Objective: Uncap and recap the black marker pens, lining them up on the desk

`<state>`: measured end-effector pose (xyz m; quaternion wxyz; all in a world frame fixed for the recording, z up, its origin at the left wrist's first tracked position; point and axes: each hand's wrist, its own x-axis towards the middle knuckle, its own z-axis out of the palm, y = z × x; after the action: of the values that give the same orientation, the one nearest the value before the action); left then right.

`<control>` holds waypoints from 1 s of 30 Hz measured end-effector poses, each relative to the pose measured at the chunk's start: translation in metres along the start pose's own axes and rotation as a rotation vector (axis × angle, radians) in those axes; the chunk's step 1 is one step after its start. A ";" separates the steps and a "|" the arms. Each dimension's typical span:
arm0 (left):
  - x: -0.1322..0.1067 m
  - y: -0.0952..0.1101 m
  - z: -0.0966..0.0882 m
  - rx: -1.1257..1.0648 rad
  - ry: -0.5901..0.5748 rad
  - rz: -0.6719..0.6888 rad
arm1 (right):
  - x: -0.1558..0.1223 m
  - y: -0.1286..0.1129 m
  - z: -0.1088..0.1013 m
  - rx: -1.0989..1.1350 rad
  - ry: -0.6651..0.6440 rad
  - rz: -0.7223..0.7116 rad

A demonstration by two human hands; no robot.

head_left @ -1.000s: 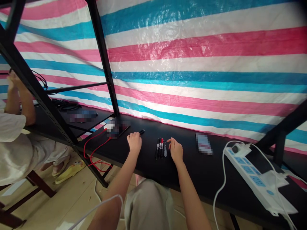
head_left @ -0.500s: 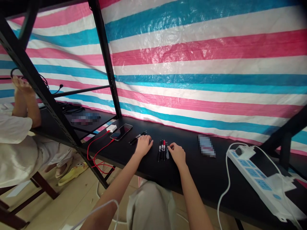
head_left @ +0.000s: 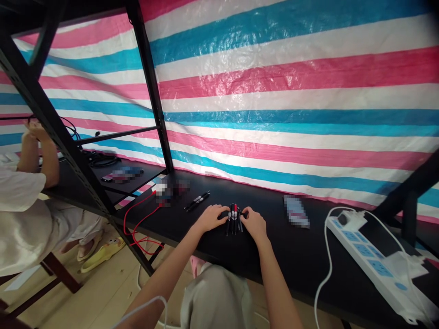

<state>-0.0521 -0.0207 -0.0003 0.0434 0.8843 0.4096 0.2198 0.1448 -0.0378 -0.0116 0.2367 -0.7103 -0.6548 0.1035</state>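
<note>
A small bunch of pens (head_left: 234,221), mostly black with one showing red, lies on the black tabletop (head_left: 274,256) in front of me. From the left, my left hand (head_left: 211,219) presses its thumb and fingertips against the bunch. My right hand (head_left: 255,223) pinches the bunch's right side, fingers curled in. The pens sit close together between both hands, their ends pointing toward me. Beyond my left hand, two more black pens (head_left: 197,201) lie side by side, untouched.
A white power strip (head_left: 363,249) with plugs and white cables occupies the right side. A blurred packet (head_left: 296,211) lies behind my right hand. Red cable (head_left: 137,214) runs off the left edge near a black metal post (head_left: 151,87). Another person's arms (head_left: 37,151) are at far left.
My left hand has moved right, away from the two separate pens, to the left side of the bunch. The bunched pens are now squeezed closer together between my hands.
</note>
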 end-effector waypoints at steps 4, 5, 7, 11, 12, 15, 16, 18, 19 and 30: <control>0.000 0.001 -0.001 -0.005 -0.018 0.011 | 0.000 -0.003 0.002 -0.099 0.013 0.018; 0.000 0.001 -0.001 0.002 -0.025 0.010 | 0.000 -0.005 0.002 -0.122 0.013 0.036; 0.001 0.001 -0.001 0.020 -0.033 0.007 | 0.000 -0.010 0.003 -0.172 0.021 0.098; 0.001 0.000 0.002 0.042 -0.020 0.001 | -0.001 -0.021 0.007 -0.249 0.081 0.204; 0.002 0.000 0.002 0.042 -0.018 -0.003 | -0.002 -0.022 0.008 -0.255 0.090 0.207; 0.002 -0.001 0.003 0.041 -0.014 -0.037 | -0.002 -0.020 0.009 -0.249 0.088 0.202; 0.002 -0.001 0.003 0.041 -0.010 -0.059 | -0.002 -0.019 0.009 -0.238 0.085 0.201; 0.003 -0.003 0.003 0.026 -0.008 -0.110 | -0.003 -0.016 0.006 -0.203 0.086 0.207; 0.003 -0.004 0.003 0.005 -0.009 -0.133 | -0.004 -0.014 0.005 -0.181 0.086 0.211; -0.001 -0.001 0.002 -0.174 0.021 -0.243 | -0.007 -0.015 -0.001 -0.119 0.086 0.214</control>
<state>-0.0525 -0.0201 -0.0031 0.1416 0.8189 0.4933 0.2568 0.1310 -0.0446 -0.0050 0.2094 -0.7927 -0.5695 0.0585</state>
